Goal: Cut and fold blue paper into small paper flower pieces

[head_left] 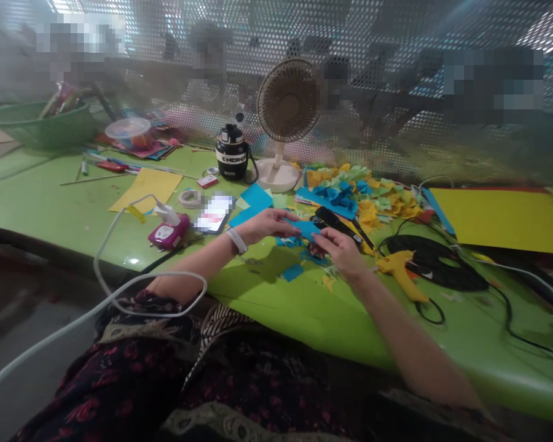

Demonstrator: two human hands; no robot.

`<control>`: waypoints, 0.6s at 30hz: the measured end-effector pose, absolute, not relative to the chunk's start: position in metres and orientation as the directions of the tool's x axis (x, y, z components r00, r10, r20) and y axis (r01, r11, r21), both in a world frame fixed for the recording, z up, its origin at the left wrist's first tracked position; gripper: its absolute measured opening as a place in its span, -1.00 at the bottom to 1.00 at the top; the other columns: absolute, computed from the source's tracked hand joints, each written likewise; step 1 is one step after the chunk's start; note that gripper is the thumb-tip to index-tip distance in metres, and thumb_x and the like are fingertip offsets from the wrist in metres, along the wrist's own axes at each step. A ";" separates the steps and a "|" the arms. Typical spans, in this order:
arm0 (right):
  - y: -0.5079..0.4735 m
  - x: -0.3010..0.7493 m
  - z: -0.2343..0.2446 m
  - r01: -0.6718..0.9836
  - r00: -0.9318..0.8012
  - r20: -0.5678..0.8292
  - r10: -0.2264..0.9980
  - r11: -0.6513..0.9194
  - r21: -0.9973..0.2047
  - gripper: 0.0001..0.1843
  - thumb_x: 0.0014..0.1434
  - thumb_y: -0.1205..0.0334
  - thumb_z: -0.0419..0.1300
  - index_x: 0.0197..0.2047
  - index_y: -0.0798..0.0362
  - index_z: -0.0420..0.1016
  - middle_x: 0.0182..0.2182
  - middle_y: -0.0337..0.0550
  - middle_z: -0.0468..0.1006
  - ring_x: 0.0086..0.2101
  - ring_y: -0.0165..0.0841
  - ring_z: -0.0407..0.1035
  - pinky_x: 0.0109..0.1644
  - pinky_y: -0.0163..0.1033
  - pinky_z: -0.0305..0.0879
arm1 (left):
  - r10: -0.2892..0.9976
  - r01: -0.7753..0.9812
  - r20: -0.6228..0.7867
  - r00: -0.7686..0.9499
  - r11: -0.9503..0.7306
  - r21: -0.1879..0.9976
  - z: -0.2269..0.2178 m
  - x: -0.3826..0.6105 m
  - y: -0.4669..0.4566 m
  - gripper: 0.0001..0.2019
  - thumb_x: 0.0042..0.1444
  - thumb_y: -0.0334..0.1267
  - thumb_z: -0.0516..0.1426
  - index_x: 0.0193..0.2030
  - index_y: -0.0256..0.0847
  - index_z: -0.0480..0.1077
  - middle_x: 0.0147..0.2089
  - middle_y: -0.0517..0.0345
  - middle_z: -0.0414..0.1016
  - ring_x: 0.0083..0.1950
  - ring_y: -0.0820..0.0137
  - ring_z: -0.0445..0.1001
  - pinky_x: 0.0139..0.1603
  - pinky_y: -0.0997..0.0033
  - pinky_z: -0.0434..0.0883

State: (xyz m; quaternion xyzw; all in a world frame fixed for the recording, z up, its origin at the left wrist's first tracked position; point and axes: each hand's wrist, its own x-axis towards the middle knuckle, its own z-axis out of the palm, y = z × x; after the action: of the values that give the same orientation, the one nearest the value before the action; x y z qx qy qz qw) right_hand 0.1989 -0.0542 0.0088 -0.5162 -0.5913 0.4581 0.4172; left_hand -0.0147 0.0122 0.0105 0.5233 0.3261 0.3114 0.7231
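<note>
Between my hands, just above the green table (276,313), is a small piece of blue paper (306,230). My left hand (273,224) pinches its left end, and my right hand (335,247) grips the right end with thumb and fingers. Blue paper scraps (293,272) lie on the table below. Larger blue sheets (253,202) rest behind my left hand. A black tool with a yellow tip, perhaps a stapler or cutter (336,222), lies just behind my right hand. Further back sits a heap of crumpled blue, yellow and green paper pieces (373,191).
A yellow glue gun (403,273) with a black cord lies at right, near yellow sheets (502,218). A phone (215,213), a tape roll (190,198) and a purple power adapter (169,233) are at left. A fan (289,104) and black jug (232,153) stand behind. A white cable crosses my left forearm.
</note>
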 end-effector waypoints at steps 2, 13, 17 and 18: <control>-0.055 0.199 0.010 0.268 -0.148 -0.001 0.989 0.039 -0.963 -0.50 -0.03 -0.28 0.33 -0.41 0.02 0.43 -0.54 -0.25 0.46 -0.51 -0.42 0.31 -0.39 -0.26 0.25 | 0.761 -0.041 -0.141 0.633 0.215 0.976 0.013 -0.027 0.016 -0.61 -0.15 -0.32 0.44 -0.14 -0.31 0.52 -0.33 0.06 0.63 -0.27 0.43 0.59 -0.12 0.37 0.47; -0.052 0.203 0.000 0.684 -0.579 -0.058 0.813 0.446 -0.577 -0.66 0.03 -0.10 0.36 -0.32 0.01 0.55 -0.28 -0.09 0.48 -0.24 -0.22 0.38 -0.11 -0.11 0.29 | 0.827 0.280 -0.276 0.490 0.151 0.948 -0.014 -0.050 0.003 -0.68 -0.15 -0.34 0.42 -0.21 -0.31 0.54 -0.49 0.22 0.54 -0.50 0.54 0.44 -0.39 0.53 0.35; -0.053 0.209 0.008 0.629 -0.569 -0.103 0.816 0.351 -0.693 -0.63 0.07 -0.13 0.31 -0.38 0.04 0.50 -0.37 -0.14 0.49 -0.31 -0.28 0.36 -0.19 -0.16 0.26 | 0.818 0.481 -0.308 0.486 0.044 0.876 0.000 -0.050 -0.005 -0.65 -0.07 -0.10 0.39 -0.21 -0.30 0.56 -0.58 0.15 0.52 -0.54 0.45 0.46 -0.48 0.50 0.32; -0.054 0.210 0.011 0.603 -0.543 -0.115 0.832 0.291 -0.743 -0.60 0.06 -0.16 0.32 -0.37 0.04 0.49 -0.37 -0.16 0.49 -0.33 -0.29 0.36 -0.21 -0.17 0.26 | 0.843 0.555 -0.277 0.460 -0.030 0.831 0.005 -0.052 -0.007 -0.61 -0.06 0.01 0.37 -0.25 -0.30 0.57 -0.63 0.14 0.48 -0.56 0.43 0.46 -0.51 0.50 0.29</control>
State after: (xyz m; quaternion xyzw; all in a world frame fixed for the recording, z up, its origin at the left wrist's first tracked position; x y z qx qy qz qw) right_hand 0.2102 -0.0538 0.0109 -0.4544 -0.7896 0.3847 0.1487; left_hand -0.0517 -0.0072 0.0051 0.7023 0.4980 0.1478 0.4868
